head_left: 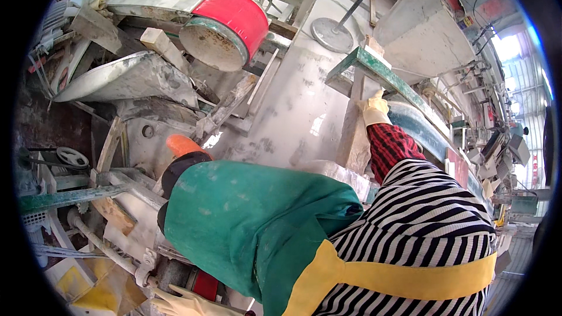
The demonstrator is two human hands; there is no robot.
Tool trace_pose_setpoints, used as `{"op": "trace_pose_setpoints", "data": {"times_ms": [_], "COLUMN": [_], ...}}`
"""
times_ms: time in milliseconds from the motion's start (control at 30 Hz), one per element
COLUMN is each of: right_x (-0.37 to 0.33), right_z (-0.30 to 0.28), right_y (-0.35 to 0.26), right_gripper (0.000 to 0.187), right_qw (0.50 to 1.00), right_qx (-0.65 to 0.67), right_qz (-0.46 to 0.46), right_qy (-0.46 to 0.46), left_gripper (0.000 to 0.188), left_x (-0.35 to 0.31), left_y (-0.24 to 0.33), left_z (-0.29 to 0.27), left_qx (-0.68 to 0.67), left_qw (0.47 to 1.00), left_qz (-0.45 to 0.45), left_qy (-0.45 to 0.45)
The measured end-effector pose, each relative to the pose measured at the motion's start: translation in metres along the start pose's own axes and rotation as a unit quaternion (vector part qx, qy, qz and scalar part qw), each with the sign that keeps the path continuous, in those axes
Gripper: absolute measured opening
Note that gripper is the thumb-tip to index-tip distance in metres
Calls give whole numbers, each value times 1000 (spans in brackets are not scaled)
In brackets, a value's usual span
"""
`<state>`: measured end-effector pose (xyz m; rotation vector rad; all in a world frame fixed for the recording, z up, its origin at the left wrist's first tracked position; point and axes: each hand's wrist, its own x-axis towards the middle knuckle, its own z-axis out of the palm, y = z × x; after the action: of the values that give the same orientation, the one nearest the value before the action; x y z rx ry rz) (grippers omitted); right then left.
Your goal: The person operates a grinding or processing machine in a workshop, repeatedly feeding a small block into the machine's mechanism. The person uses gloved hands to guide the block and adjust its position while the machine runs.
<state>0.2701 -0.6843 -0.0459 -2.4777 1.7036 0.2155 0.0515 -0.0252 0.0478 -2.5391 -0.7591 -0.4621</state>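
My right hand (374, 109), in a cream rubber glove below a red-and-black checked cuff, is at the upper right. Its fingers are curled at the edge of a pale wooden board (355, 131), close under a green metal frame (389, 76). At the bottom edge my left hand (187, 302), in a similar glove, holds nothing, with its fingers spread. Near it is a red cylindrical part (205, 285), partly hidden. My green apron (257, 216) covers my legs, and an orange boot toe (184, 145) shows beyond it.
A red-banded drum (228, 26) and a bent pale sheet (132, 79) lie among scrap wood at upper left. A round metal plate on a rod (332, 34) stands on the wet, pale floor (281, 117). Pipes (102, 243) and bars crowd the lower left.
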Motion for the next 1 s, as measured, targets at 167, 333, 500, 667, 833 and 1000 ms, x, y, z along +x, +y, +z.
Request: {"op": "trace_pose_setpoints", "data": {"times_ms": [167, 333, 500, 667, 833, 1000], "right_x": [47, 40, 48, 72, 59, 12], "right_z": [7, 4, 15, 30, 21, -3], "right_y": [9, 0, 1, 4, 21, 15], "right_gripper": [136, 116, 102, 103, 107, 111], "right_qw": [991, 989, 990, 983, 986, 985], "right_qx": [-91, -106, -110, -130, -104, 61], "right_qz": [11, -29, -54, -93, -107, -158], "right_qy": [-93, -96, -72, -95, -77, -33], "left_gripper": [47, 46, 46, 45, 44, 46], "left_x": [-1, -4, -7, -14, -21, -21], "left_y": [2, -1, 0, -1, -12, -54], "left_z": [6, 11, 14, 22, 37, 51], "left_qx": [-6, 10, 23, 47, 35, -96], "left_qw": [1000, 1000, 999, 997, 993, 990], "left_qz": [-7, -14, -18, -22, -14, -42], "left_qy": [-3, -11, -26, -63, -107, -97]}}
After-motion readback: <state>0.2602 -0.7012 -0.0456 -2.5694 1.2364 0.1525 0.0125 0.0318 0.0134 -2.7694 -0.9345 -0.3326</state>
